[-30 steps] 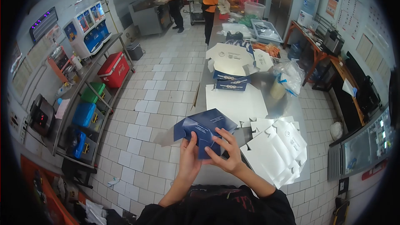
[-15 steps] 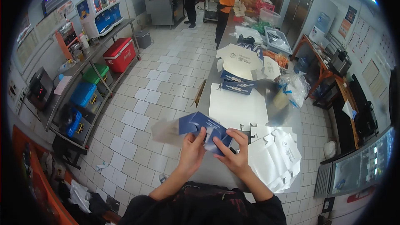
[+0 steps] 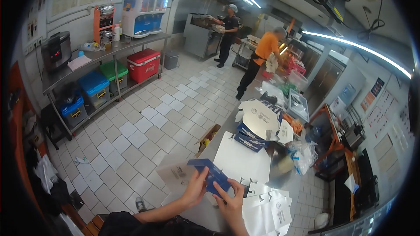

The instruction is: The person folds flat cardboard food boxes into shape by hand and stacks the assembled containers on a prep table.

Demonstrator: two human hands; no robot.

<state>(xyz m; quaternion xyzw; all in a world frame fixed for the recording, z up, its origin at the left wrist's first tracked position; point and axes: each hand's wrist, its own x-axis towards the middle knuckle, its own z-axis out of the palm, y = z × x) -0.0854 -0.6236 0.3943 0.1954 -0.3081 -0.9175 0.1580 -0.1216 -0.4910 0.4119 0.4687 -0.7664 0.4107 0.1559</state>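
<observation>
A blue-and-white cardboard box, partly folded, is held between both hands above the near left edge of the metal table. My left hand grips its left side, thumb against the blue panel. My right hand has its fingers closed on the lower right edge. A pale printed flap of the box hangs out to the left, over the floor. Close to my right hand lies a pile of flat white cardboard blanks. Beyond it, another white blank lies flat on the table.
Folded blue-and-white boxes are stacked farther up the table, near a plastic bag. A worker in orange stands at the table's far end; another in black stands by the grill. A shelf with a red cooler is left.
My view has lifted and swung, so the hands and box appear lower in it and more ceiling shows. Both hands keep hold of the box.
</observation>
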